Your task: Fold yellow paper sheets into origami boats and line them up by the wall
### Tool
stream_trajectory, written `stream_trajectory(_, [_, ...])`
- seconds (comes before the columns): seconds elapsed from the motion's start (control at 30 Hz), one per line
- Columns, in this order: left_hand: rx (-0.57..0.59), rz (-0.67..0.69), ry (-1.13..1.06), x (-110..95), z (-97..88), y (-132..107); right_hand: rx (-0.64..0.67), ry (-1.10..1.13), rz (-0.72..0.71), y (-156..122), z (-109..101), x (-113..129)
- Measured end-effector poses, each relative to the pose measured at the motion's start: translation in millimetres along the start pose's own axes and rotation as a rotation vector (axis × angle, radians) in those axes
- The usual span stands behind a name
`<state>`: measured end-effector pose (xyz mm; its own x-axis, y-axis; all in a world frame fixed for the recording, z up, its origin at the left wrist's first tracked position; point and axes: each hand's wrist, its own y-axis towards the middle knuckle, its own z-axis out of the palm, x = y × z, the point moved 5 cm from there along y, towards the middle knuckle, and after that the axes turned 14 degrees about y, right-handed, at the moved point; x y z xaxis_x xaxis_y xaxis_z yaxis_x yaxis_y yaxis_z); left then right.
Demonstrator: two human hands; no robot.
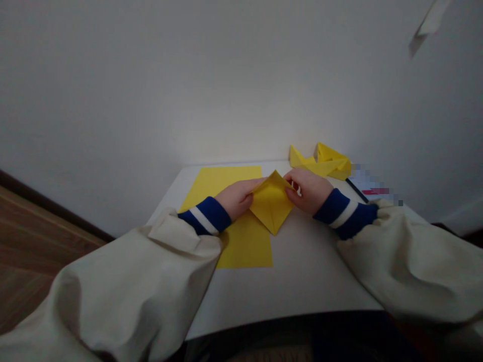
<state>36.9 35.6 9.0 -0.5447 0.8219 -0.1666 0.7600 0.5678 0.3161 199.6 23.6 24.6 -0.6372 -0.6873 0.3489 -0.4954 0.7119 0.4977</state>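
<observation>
Between my two hands a folded piece of yellow paper (272,203) is held up, diamond-shaped, with a crease down its middle. My left hand (238,197) grips its left corner, thumb in front and the other fingers hidden behind. At the right corner, the thumb and fingers of my right hand (307,190) pinch the paper. Below and to the left, a flat sheet of yellow paper (245,246) lies on the white table (313,271), partly covered by my left hand and sleeve.
Folded yellow paper shapes (320,163) stand at the back right of the table, against the wall (226,90). Beside them lies a partly blurred item with a dark edge (356,190). A brown wooden surface (33,256) is at the far left.
</observation>
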Motion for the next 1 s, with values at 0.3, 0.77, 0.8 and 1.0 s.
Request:
stream_trajectory(0.3, [0.356, -0.106, 0.406, 26.3, 21.8, -14.9, 0.336, -0.085, -0.132, -8.4, 16.7, -3.4])
stream_trajectory(0.77, [0.252, -0.073, 0.427, 14.9, 13.9, -14.2, 0.146, -0.163, -0.342, -5.8, 0.8, 24.6])
stream_trajectory(0.8, [0.24, -0.082, 0.442, 15.4, 13.0, -13.9, 0.144, -0.189, -0.361, -5.4, 0.6, 26.6])
stream_trajectory(1.0, [0.14, -0.127, 0.589, 17.0, 4.1, -12.5, 0.287, -0.257, -0.378, -8.3, 11.3, 13.3])
